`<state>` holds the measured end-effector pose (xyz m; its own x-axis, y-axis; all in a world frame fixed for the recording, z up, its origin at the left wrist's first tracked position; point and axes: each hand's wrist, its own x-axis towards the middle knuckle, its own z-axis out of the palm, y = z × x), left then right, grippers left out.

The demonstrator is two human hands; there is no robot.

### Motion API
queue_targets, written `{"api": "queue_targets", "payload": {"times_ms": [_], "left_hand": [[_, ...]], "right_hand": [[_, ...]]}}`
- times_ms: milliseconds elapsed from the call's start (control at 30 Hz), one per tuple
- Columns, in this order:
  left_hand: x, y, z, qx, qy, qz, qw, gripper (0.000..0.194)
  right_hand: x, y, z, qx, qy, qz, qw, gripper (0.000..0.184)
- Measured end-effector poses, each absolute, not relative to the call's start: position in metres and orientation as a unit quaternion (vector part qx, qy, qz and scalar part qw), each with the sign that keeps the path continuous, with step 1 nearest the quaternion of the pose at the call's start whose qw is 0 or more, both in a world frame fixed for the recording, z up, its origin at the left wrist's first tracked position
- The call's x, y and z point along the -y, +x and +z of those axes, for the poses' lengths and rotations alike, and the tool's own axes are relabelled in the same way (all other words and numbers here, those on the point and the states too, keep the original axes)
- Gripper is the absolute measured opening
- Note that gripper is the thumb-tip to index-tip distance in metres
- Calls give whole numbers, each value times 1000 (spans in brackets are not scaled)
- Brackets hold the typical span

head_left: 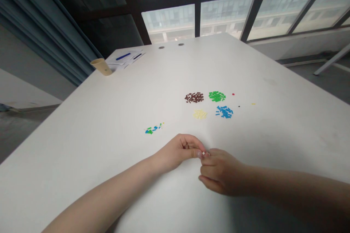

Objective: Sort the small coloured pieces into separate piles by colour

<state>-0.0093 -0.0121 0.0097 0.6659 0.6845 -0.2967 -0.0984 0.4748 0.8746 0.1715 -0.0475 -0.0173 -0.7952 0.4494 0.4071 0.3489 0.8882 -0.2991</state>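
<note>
My left hand [186,148] and my right hand [221,171] meet fingertip to fingertip above the white table [109,145]. Between them is a tiny whitish piece [203,153], pinched by both; its exact shape is too small to tell. Just beyond the hands lie small flat pieces sorted by colour: a pale yellow pile [200,114], a blue pile [224,112], a dark brown pile [194,97] and a green pile [217,96]. To the left of my hands is a little mixed cluster [153,129] of green, blue and yellow pieces.
Single pieces lie right of the piles: a red one [233,94], a black one [238,106] and a yellow one [253,103]. A tan paper cup [101,67] stands at the table's left edge, beside papers [120,63] with a blue pen [123,56].
</note>
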Motion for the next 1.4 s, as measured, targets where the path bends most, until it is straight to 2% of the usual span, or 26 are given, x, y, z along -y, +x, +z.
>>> {"api": "queue_targets", "payload": {"times_ms": [167, 267, 433, 667, 933, 1100, 1267, 1400], "left_hand": [[11, -9, 12, -336, 454, 249, 787, 7], [11, -9, 11, -337, 466, 240, 782, 7], [12, -7, 8, -350, 473, 218, 779, 11], [12, -7, 0, -373, 474, 224, 766, 18], [14, -4, -3, -376, 399, 250, 798, 18], [14, -3, 4, -381, 343, 229, 828, 27], [13, -5, -2, -377, 374, 214, 820, 26], [12, -5, -6, -370, 403, 194, 814, 25]], "right_hand": [[45, 181, 1, 837, -289, 144, 441, 18], [43, 183, 9, 813, -288, 154, 481, 9], [41, 180, 7, 817, -307, 144, 466, 15], [40, 179, 4, 827, -333, 126, 436, 8], [34, 187, 2, 871, -328, 19, 366, 10], [26, 187, 7, 877, -338, -19, 341, 11], [-35, 230, 35, 798, -467, -66, 375, 14], [-99, 307, 27, 694, -633, -91, 331, 17]]}}
